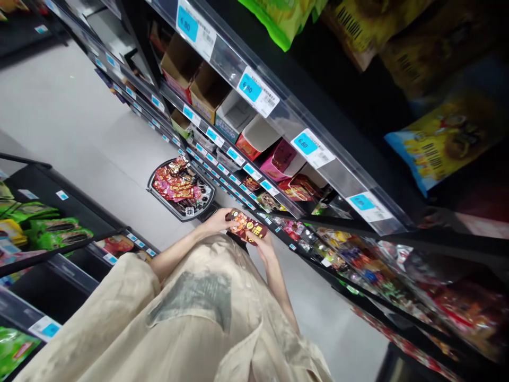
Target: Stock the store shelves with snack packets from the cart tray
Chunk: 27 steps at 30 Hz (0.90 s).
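Two long shelf racks line a grey floor, stocked with snack boxes and bags behind blue price tags. On the floor stands a shopping basket full of red packets. Left hand and right hand both clasp a dark red packet held just above the basket, in front of the beige shirt.

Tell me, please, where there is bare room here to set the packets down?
The grey floor between the two shelf runs is bare left of the basket. The basket and the right-hand shelves are crowded; both hands hold dark red packets.
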Motion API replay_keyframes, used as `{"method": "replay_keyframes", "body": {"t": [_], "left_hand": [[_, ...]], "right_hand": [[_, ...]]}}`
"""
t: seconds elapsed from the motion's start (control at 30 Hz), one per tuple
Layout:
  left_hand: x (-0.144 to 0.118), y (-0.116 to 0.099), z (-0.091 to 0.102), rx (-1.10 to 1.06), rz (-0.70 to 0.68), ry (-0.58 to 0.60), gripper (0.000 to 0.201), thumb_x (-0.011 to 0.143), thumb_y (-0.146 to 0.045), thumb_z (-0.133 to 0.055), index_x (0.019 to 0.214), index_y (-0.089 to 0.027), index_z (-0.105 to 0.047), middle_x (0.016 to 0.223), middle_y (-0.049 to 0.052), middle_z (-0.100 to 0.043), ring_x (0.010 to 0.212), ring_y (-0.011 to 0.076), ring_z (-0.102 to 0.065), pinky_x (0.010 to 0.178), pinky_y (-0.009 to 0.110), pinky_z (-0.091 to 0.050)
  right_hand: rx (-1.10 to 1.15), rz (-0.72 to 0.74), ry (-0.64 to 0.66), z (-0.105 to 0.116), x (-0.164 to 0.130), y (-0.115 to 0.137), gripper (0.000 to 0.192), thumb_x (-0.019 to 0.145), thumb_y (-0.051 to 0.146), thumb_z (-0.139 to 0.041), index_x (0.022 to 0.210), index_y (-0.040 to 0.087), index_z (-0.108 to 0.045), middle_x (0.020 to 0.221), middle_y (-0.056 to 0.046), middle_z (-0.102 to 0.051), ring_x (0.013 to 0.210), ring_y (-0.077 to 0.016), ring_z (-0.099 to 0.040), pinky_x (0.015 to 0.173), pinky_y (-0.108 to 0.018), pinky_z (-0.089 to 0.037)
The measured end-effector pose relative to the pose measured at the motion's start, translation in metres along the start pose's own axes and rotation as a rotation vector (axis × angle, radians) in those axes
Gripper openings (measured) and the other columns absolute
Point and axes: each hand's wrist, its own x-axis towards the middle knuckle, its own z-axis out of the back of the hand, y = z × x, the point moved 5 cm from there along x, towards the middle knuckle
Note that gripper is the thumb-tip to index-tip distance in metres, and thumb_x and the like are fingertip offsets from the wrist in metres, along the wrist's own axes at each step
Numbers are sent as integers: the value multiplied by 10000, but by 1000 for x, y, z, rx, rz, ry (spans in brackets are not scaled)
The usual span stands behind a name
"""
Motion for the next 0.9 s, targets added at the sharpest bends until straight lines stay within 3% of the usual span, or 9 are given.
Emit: {"method": "replay_keyframes", "body": {"t": [0.07,0.27,0.47,0.63,0.77,0.9], "left_hand": [[3,-3,5,62,-30,15,406,761,-459,-805,952,-124,-678,842,34,-686,751,166,-597,714,271,-505],[23,-5,5,128,-151,-12,347,827,-412,-734,1044,-148,-670,917,50,-693,819,188,-611,774,283,-500],[58,17,-3,307,-88,-216,333,842,-362,-729,1087,-148,-660,1002,88,-727,861,218,-671,783,312,-544],[81,51,-14,591,84,-267,300,970,-213,-487,1238,-129,-591,1075,125,-715,874,196,-704,815,331,-585],[101,61,-27,681,44,-210,319,908,-162,-526,1208,-125,-629,1185,148,-688,1125,259,-654,1014,383,-526],[129,60,-34,791,-13,-178,521,841,-138,-572,1357,-69,-550,1441,218,-544,1383,317,-472,1152,420,-401]], "right_hand": [[-2,5,-7,-3,1,1,597,523,309,-972,1047,172,-722,1009,-94,-794,884,-307,-762,769,-477,-662],[-132,198,-242,-1,9,14,485,561,355,-938,958,148,-751,948,-106,-798,797,-280,-755,786,-465,-652],[-630,518,-389,5,32,54,247,692,361,-809,782,135,-763,800,-127,-789,719,-285,-733,794,-458,-621],[-1052,748,-501,7,71,82,330,796,357,-701,1002,115,-790,945,-152,-805,864,-296,-764,878,-401,-584],[-1301,734,-521,5,107,88,368,850,331,-669,1121,106,-776,1005,-172,-799,919,-297,-762,899,-382,-561],[-1454,676,-400,-2,135,82,363,921,306,-607,1214,141,-743,1077,-157,-790,962,-267,-752,911,-347,-539]]}}
